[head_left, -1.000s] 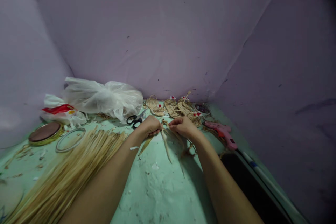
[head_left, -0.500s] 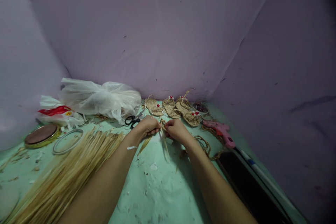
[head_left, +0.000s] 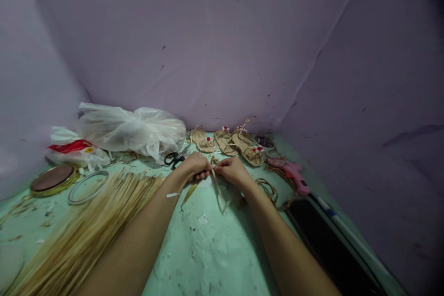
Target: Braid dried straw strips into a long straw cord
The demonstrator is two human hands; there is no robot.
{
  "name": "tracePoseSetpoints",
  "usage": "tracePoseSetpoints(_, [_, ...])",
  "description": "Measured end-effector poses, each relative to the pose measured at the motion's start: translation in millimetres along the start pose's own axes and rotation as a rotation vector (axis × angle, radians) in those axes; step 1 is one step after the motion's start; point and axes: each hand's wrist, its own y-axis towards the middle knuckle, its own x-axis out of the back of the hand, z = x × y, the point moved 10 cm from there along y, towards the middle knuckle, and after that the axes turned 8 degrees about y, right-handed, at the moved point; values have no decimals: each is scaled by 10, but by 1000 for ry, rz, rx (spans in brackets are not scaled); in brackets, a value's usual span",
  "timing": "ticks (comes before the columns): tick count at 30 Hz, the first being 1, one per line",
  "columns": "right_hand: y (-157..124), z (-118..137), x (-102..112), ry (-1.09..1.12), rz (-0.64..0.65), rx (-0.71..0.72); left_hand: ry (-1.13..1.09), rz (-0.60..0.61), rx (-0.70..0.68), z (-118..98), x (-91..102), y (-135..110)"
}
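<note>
A worker's two bare hands met over a pale green tabletop (head_left: 204, 259) pushed into a lilac-walled corner, just to the right of a pair of black-handled scissors (head_left: 178, 156). The left hand (head_left: 199, 166) was curled into a loose fist and the right hand (head_left: 231, 169) was drawn into a pinch, with thin plant-fibre strips (head_left: 217, 185) held between their fingertips, the loose ends hanging toward the worker.

The surface was blotched with dark specks and littered with pale scraps (head_left: 203, 219). Behind the scissors rose a back wall (head_left: 208, 46) marked with small dark scuffs; a right wall (head_left: 391, 101), streaked and shadowed, stood well beyond them to the right.

Left of the scissors slumped a translucent plastic bag (head_left: 138, 127), with a red-and-white packet (head_left: 78, 148) and a round tin (head_left: 53, 179) farther out. Nearer the worker than the scissors, a long bundle of straw-coloured fibre (head_left: 93, 226) fanned out. To their right, woven slipper-shaped pieces (head_left: 204, 142) with red beads lined the wall's foot; farther right lay a pink glue gun (head_left: 293, 172).
</note>
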Motion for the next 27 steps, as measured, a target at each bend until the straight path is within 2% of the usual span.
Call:
tracePoseSetpoints(8, [8, -63, -53, 235, 10, -53, -57, 35, -15, -14, -21, -15])
tracePoseSetpoints(17, [25, -72, -21, 213, 5, -68, -28, -62, -72, -80, 9, -17])
tracePoseSetpoints(23, [26, -90, -12, 178, -2, -94, -23, 49, -99, -89, -56, -52])
tracePoseSetpoints(27, [26, -81, -23, 209, 15, -83, -29, 14, -72, -65, -30, -41])
